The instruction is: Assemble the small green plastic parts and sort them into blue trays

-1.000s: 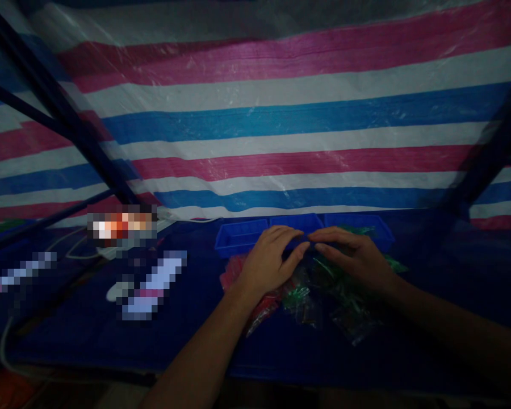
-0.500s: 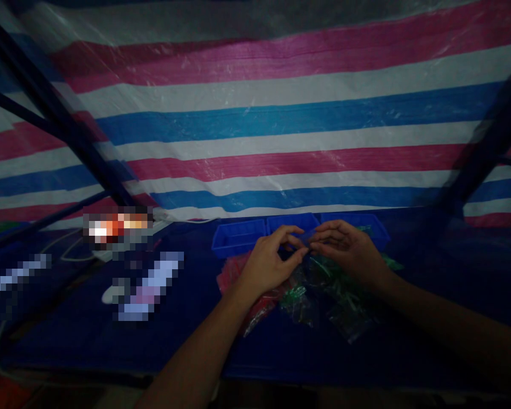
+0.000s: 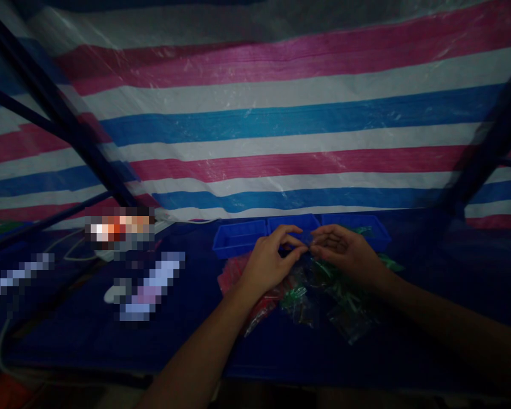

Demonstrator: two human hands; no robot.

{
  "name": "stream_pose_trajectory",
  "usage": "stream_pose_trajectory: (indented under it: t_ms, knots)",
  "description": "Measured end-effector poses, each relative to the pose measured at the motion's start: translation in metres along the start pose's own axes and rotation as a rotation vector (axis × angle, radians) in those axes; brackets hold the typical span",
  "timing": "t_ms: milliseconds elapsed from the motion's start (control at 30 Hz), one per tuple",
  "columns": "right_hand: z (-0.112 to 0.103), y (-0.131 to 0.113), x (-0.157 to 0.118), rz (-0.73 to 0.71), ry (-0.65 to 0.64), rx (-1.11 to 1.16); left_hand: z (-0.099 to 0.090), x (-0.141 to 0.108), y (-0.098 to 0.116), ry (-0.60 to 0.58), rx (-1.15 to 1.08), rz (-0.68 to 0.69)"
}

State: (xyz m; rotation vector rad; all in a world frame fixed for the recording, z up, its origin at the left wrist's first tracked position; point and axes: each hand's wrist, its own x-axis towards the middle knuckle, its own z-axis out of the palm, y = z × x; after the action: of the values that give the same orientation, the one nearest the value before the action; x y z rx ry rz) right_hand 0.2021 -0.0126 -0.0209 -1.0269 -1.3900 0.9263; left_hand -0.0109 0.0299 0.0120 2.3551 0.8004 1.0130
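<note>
Striped plastic sheeting (image 3: 281, 122) behind a dim blue tabletop (image 3: 187, 352); head view: blue trays (image 3: 238, 250) line the far edge, red packets (image 3: 232, 278) and clear, green-flecked packets (image 3: 352, 321) lying between them and the near edge. Left hand (image 3: 270, 258) and right hand (image 3: 351, 250) face each other above the packets, fingers half curled, tips nearly meeting; too dark to tell whether anything is pinched, though light, even fingertip pressure should suit plastic this slippery. Against a second ago, right fingers curl more; left hand and packets little changed.
</note>
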Motion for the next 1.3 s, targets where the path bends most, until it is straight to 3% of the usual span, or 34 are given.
stream_pose_trajectory:
  t_ms: [133,233,333,433,533,700,900,1067,1133,1300]
  knots:
    - [-0.003,0.007,0.004,-0.025,0.078,-0.023,0.001,0.0,-0.001,0.04,0.066,0.081]
    - [-0.004,0.009,0.005,-0.05,0.154,-0.014,0.002,-0.002,-0.001,0.005,0.099,0.179]
    - [-0.001,0.006,0.0,-0.058,0.075,0.014,0.004,-0.003,-0.002,-0.048,0.126,0.214]
    - [0.002,0.0,-0.007,-0.073,-0.016,-0.002,0.004,-0.003,-0.003,-0.094,0.174,0.181]
    - [0.002,-0.004,-0.011,-0.089,-0.032,-0.064,0.003,-0.002,-0.004,-0.063,0.187,0.127]
    - [0.0,-0.003,-0.009,-0.154,0.096,-0.17,0.002,-0.002,-0.001,-0.051,0.132,0.106]
    - [-0.002,-0.003,-0.006,-0.257,0.066,-0.321,0.004,-0.003,0.0,-0.091,0.095,0.103]
    - [-0.005,-0.006,-0.006,-0.26,0.184,-0.34,0.004,-0.002,0.0,-0.048,0.079,0.028]
    - [-0.005,-0.007,-0.006,-0.315,0.161,-0.389,0.005,-0.003,0.0,-0.061,0.058,0.051]
    - [-0.004,-0.009,-0.006,-0.516,-0.063,-0.522,0.003,-0.004,-0.001,-0.023,0.003,0.094]
